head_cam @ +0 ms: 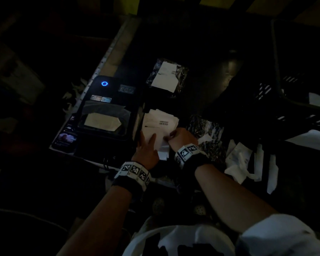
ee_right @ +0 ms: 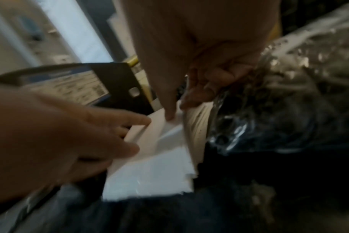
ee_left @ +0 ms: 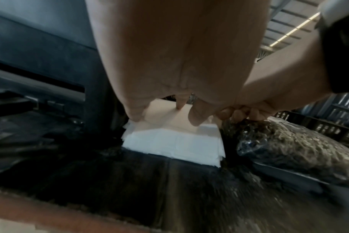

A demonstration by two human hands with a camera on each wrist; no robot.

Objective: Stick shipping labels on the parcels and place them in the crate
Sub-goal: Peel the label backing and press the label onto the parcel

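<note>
A stack of white shipping labels (head_cam: 156,124) lies on the dark table beside the printer. My left hand (head_cam: 148,143) presses flat on the stack (ee_left: 173,140) with straight fingers. My right hand (head_cam: 175,136) pinches the right edge of the top label (ee_right: 193,126) between thumb and forefinger, and that edge curls upward. A shiny plastic-wrapped parcel (head_cam: 205,132) lies just right of the stack, close to my right hand (ee_right: 175,108). Farther back lies a second wrapped parcel (head_cam: 181,74) with a white label on it. The black crate (head_cam: 294,111) stands at the right.
A black label printer (head_cam: 105,109) with a blue light sits left of the stack, and a phone (head_cam: 66,138) lies at its near left corner. Peeled white backing papers (head_cam: 244,161) are strewn at the near right. The scene is very dark.
</note>
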